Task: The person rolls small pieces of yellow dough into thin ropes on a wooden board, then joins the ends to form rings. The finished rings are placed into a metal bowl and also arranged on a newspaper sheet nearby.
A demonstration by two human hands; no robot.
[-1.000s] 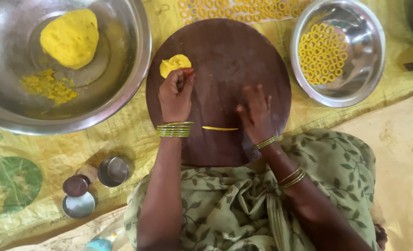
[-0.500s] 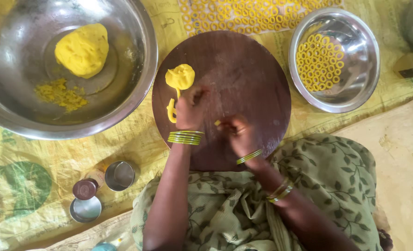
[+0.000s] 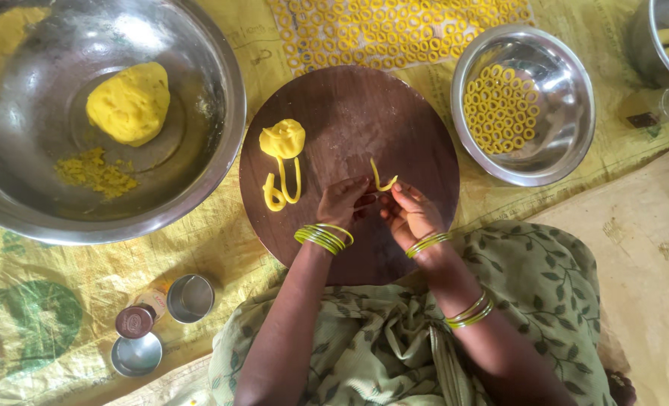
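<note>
A yellow printed plastic sheet (image 3: 48,301) covers most of the floor, wrinkled and marked with green shapes at the lower left. At the right edge, a bare sandy-coloured floor (image 3: 650,286) shows (pale, a little dusty). Soft, even daylight falls across everything, with bright glints on the metal surfaces. No walls, windows or furniture come into view from this downward angle.

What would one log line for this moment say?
left hand: pinching dough strip | right hand: pinching same strip | under hands: round wooden board | on board: dough lump | right: bowl of rings
</note>
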